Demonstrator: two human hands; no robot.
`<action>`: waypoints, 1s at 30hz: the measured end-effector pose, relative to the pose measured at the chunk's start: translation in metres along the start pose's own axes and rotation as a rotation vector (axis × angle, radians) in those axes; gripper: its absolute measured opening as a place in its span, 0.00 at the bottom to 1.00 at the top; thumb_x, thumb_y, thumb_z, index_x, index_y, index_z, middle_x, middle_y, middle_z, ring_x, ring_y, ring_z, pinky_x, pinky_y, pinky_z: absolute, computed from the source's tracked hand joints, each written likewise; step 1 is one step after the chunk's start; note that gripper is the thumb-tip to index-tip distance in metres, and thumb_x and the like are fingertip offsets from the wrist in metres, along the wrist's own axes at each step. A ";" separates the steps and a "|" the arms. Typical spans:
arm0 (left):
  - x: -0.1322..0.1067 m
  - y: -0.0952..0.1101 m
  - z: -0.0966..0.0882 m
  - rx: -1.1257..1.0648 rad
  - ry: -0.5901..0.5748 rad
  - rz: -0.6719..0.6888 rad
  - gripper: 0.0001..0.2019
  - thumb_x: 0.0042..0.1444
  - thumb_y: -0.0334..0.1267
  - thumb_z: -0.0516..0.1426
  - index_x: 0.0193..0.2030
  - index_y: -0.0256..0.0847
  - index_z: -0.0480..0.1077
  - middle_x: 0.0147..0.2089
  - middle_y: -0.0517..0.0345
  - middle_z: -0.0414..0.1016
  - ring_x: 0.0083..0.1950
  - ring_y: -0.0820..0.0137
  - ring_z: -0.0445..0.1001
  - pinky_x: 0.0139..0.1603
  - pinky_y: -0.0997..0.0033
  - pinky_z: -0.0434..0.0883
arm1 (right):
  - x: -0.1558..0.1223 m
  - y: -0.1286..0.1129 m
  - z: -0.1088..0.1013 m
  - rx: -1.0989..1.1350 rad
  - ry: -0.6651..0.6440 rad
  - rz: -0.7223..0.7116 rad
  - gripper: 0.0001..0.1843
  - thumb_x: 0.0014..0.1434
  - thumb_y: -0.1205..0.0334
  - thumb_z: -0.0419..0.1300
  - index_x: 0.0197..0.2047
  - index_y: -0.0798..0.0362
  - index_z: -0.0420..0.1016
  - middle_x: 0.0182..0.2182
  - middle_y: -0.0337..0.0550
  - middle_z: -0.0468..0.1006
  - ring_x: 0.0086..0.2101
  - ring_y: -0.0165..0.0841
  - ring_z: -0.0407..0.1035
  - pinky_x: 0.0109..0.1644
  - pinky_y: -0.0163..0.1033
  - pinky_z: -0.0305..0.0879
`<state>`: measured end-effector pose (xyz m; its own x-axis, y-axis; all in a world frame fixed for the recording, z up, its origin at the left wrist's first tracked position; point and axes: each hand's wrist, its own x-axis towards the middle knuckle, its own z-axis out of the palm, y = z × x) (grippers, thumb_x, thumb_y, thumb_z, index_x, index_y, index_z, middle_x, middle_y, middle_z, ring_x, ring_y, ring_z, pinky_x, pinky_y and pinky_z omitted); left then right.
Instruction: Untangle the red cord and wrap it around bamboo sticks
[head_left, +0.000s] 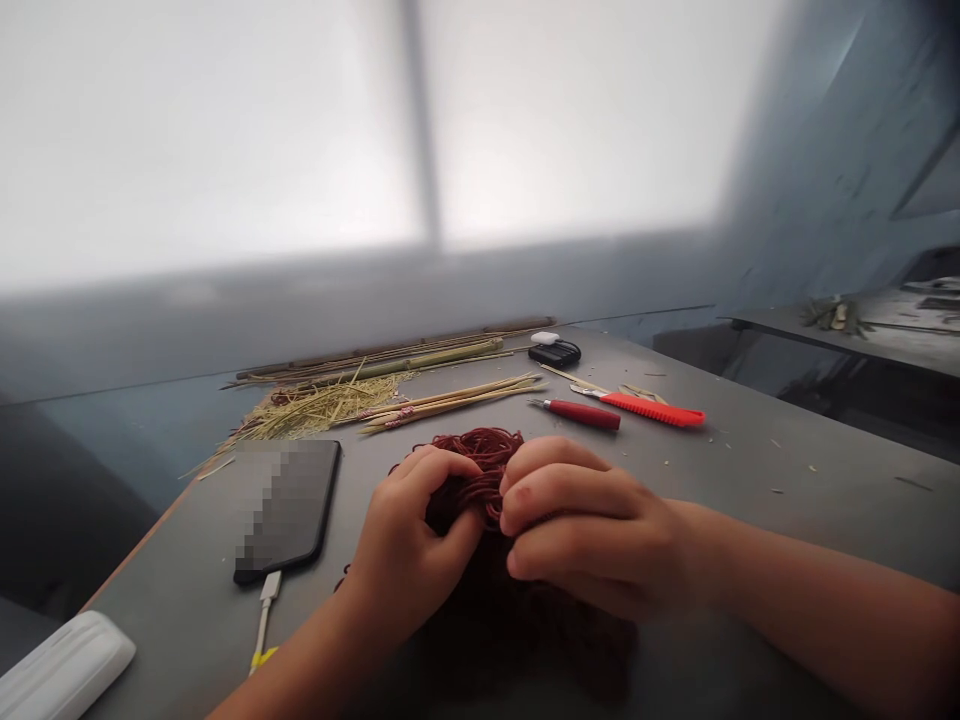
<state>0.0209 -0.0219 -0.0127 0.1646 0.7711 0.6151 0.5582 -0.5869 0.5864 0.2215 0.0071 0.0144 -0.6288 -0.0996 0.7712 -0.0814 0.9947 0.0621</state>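
A tangled bundle of dark red cord (480,455) lies on the grey table (750,480) in front of me. My left hand (409,545) curls its fingers over the bundle's left side and grips it. My right hand (577,525) is closed on the cord from the right, fingers folded in, knuckles facing up. The two hands almost touch over the middle of the bundle. More of the cord lies dark beneath my wrists.
A phone (289,510) on a white cable (262,620) lies left of the hands. Behind are bamboo strips and sticks (390,395), a red-handled knife (581,413), an orange utility cutter (652,408), a black case (555,352). A white case (64,665) sits bottom left.
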 end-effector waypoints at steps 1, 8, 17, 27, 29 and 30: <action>0.000 -0.001 0.001 0.013 0.004 -0.021 0.11 0.49 0.26 0.57 0.37 0.44 0.73 0.36 0.60 0.79 0.38 0.66 0.76 0.39 0.67 0.72 | 0.000 -0.001 -0.002 0.014 0.017 -0.010 0.11 0.69 0.69 0.50 0.41 0.56 0.73 0.34 0.48 0.76 0.41 0.35 0.69 0.49 0.42 0.74; 0.001 -0.013 0.005 -0.009 0.007 -0.126 0.10 0.53 0.31 0.57 0.42 0.44 0.74 0.42 0.55 0.81 0.44 0.62 0.78 0.47 0.62 0.73 | -0.006 0.025 -0.021 -0.256 0.205 0.065 0.11 0.63 0.73 0.58 0.45 0.50 0.72 0.33 0.44 0.77 0.35 0.35 0.72 0.41 0.42 0.74; 0.004 -0.010 0.002 -0.292 -0.013 -0.364 0.10 0.59 0.45 0.58 0.39 0.42 0.76 0.40 0.54 0.82 0.41 0.62 0.78 0.42 0.67 0.72 | -0.050 0.108 -0.061 -0.654 0.181 1.035 0.23 0.58 0.55 0.63 0.53 0.60 0.75 0.57 0.67 0.70 0.59 0.62 0.60 0.63 0.71 0.51; 0.015 -0.002 -0.003 -1.008 0.220 -0.823 0.18 0.44 0.44 0.70 0.41 0.42 0.75 0.36 0.56 0.83 0.41 0.59 0.82 0.41 0.65 0.77 | -0.014 0.027 -0.001 0.619 -0.321 0.913 0.57 0.41 0.50 0.77 0.70 0.47 0.54 0.61 0.49 0.70 0.58 0.45 0.67 0.62 0.47 0.66; 0.017 0.001 -0.004 -1.037 0.242 -0.874 0.14 0.45 0.40 0.68 0.40 0.43 0.75 0.33 0.57 0.82 0.38 0.60 0.82 0.37 0.66 0.78 | -0.014 0.023 0.006 0.699 -0.252 0.961 0.46 0.50 0.56 0.73 0.67 0.48 0.56 0.57 0.48 0.74 0.54 0.42 0.70 0.58 0.46 0.69; 0.018 0.002 -0.005 -1.037 0.250 -0.886 0.12 0.47 0.39 0.67 0.39 0.43 0.75 0.32 0.57 0.82 0.37 0.60 0.82 0.36 0.67 0.78 | -0.013 0.025 0.007 0.742 -0.179 0.999 0.38 0.54 0.58 0.69 0.65 0.49 0.59 0.54 0.47 0.76 0.52 0.40 0.72 0.57 0.45 0.70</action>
<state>0.0212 -0.0106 0.0018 -0.1331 0.9794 -0.1521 -0.4723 0.0722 0.8785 0.2225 0.0327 0.0012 -0.7577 0.6284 0.1759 0.1119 0.3908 -0.9137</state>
